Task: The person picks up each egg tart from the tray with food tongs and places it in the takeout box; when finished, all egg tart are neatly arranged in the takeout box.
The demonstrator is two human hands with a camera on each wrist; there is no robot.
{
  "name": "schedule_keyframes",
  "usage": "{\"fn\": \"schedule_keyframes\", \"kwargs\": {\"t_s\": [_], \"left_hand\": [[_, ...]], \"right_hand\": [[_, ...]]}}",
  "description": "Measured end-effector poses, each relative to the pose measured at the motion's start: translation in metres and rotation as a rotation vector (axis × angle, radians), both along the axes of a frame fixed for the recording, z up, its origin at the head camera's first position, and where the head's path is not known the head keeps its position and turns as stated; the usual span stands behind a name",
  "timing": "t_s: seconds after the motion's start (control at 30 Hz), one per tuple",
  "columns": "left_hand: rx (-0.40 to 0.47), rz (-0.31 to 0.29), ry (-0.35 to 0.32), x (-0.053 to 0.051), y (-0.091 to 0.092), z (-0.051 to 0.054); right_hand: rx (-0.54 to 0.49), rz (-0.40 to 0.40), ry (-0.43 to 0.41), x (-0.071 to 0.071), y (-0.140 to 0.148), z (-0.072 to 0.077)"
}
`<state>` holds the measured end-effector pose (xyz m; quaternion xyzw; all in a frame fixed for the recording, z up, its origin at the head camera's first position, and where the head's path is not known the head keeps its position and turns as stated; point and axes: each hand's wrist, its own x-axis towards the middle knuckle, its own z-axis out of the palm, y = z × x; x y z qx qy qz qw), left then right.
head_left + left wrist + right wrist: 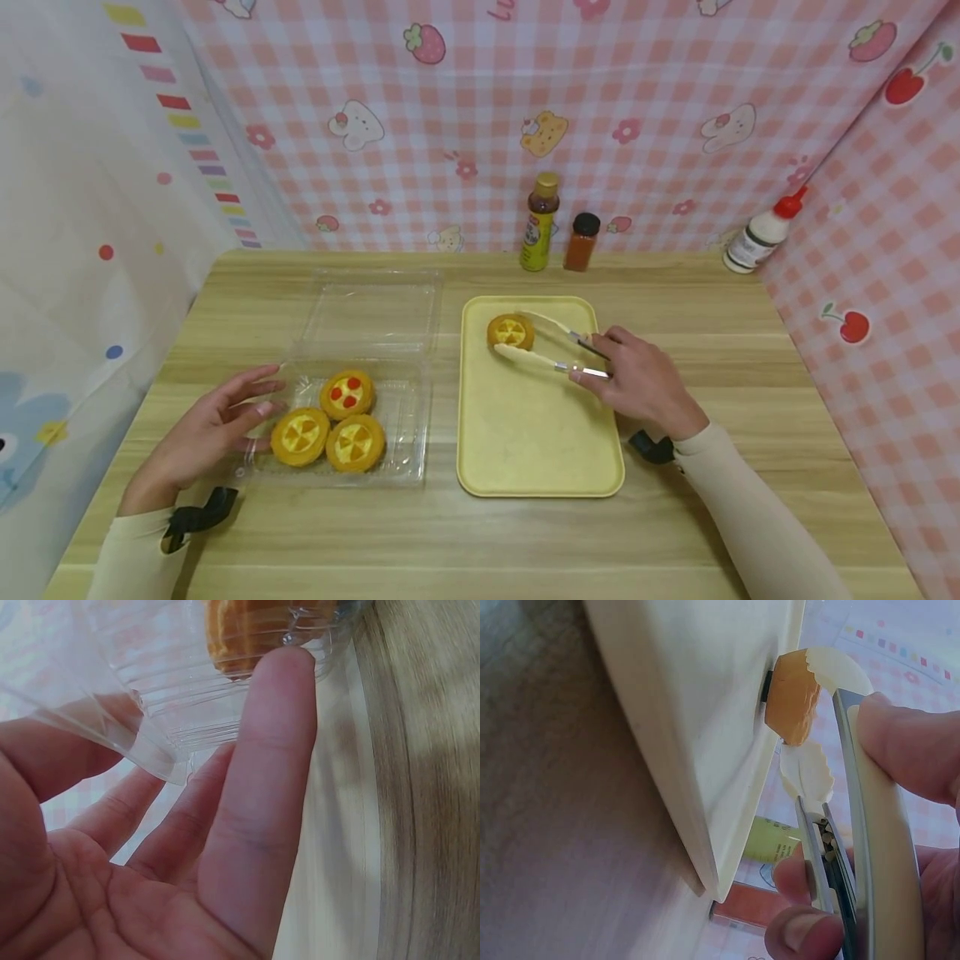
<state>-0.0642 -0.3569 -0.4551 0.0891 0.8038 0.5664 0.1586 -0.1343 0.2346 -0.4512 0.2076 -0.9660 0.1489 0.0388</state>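
My right hand (641, 375) holds a pair of tongs (558, 367) with pale scalloped tips and metal arms. The tips stand on either side of an egg tart (512, 331) at the upper left of a yellow tray (540, 442). In the right wrist view the tips lie close against the tart (791, 697). My left hand (210, 429) holds the left edge of a clear plastic container (408, 433), the lip between thumb and fingers (259, 780). Inside sit two tarts with yellow wedges (300, 436) and one with red dots (347, 393).
The container's clear lid (375, 312) lies opened behind it. At the back of the wooden table (420, 542) stand a yellow-labelled bottle (536, 233) and a black-capped spice jar (581, 243). A white bottle with a red tip (757, 242) is at the back right corner.
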Motion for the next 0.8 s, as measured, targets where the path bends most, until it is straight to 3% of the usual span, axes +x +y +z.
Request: {"fn": "schedule_keyframes", "kwargs": {"t_s": [0.33, 0.8], "left_hand": [[-0.009, 0.011, 0.003, 0.001, 0.000, 0.000], [-0.020, 0.017, -0.012, 0.001, 0.001, 0.003]], "right_hand": [[-0.014, 0.012, 0.024, 0.003, -0.002, 0.005], [-0.037, 0.082, 0.049, 0.013, -0.027, 0.025]]}}
